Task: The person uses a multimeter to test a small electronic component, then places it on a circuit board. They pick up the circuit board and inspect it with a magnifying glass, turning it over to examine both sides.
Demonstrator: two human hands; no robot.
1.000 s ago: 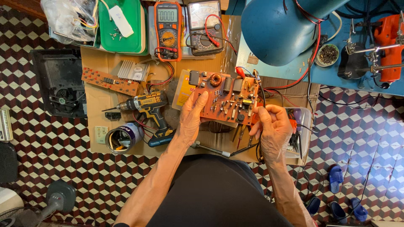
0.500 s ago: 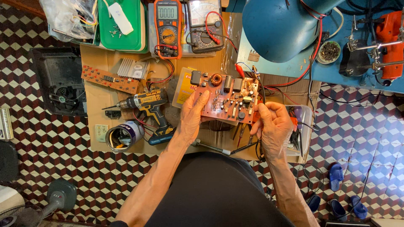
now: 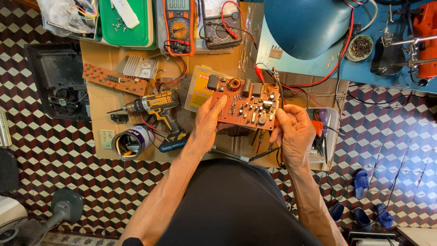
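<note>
Evidently both hands' fingers (image 3: 217, 105) around circuit board (image 3: 246, 104).

Both bare forearms reach up from the lower edge of the head view, elbows wide, wrists converging toward the middle. Left hand (image 3: 207, 122) palm-down, wrist nearly straight, thumb stretched up and to the right, the other digits curled underneath and hidden. Right hand (image 3: 295, 132) seen from the back, wrist bent slightly inward, knuckles raised, fingers (image 3: 283, 119) bunched and pointing up-left, thumb tucked toward the palm. Each grip closed in a pinch, left at one edge and right at the opposite edge of the same held piece. Hands well apart, roughly level with each other. Torso in dark cloth between the arms.
</note>
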